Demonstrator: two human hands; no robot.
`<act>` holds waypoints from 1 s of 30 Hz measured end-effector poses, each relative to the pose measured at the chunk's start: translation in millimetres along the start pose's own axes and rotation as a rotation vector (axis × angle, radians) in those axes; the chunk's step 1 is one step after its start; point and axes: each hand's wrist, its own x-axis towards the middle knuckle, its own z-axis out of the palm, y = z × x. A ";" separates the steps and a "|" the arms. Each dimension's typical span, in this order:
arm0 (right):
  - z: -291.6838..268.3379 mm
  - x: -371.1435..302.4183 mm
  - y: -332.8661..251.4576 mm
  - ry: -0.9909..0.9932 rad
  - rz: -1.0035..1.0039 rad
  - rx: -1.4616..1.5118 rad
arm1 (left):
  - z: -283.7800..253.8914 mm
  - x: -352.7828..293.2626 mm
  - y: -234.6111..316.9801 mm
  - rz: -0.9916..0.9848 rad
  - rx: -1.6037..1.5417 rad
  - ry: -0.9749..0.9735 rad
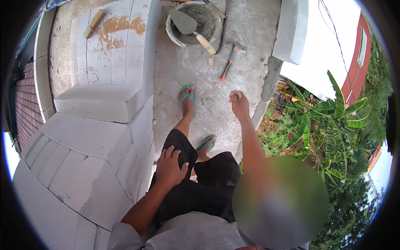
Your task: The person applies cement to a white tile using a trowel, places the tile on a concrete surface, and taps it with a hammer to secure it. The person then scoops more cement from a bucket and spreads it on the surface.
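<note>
My left hand (170, 167) lies with fingers spread on the leg of my black shorts (183, 152). Held out over the concrete floor, my right hand (239, 103) has its fingers curled in; whether anything is inside them is hidden. Closest to it is a claw hammer (228, 63) with an orange and black handle, lying on the floor, apart from the hand. Farther off, a trowel (183, 21) with a wooden handle rests across a bucket (170, 33) of grey mortar (207, 23). A small tan chip (211, 62) lies beside the hammer.
White block walls (83, 166) rise close on my left, with a wood piece (95, 23) and brown grit on top. A dark rod (225, 29) lies by the bucket. On the right the concrete floor (212, 100) ends at an edge above banana plants (333, 110).
</note>
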 end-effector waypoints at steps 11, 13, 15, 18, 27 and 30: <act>37.3 214.2 39.1 0.208 0.156 -0.482 | -48.9 34.0 14.5 0.040 -0.101 0.199; 71.4 197.9 46.1 0.167 0.191 -0.558 | -47.9 32.3 12.9 0.006 -0.131 0.244; 82.7 192.7 63.9 0.188 0.096 -0.611 | -45.1 43.7 15.9 0.011 -0.146 0.281; 97.8 187.9 76.3 0.198 -0.037 -0.601 | -34.2 52.3 20.7 0.000 -0.089 0.368; 1.1 330.8 19.4 0.697 -0.444 -0.615 | 3.2 61.9 22.1 0.349 0.027 0.779; 15.8 344.1 -77.5 0.350 -0.366 -0.289 | 35.0 53.2 11.6 0.257 0.038 0.876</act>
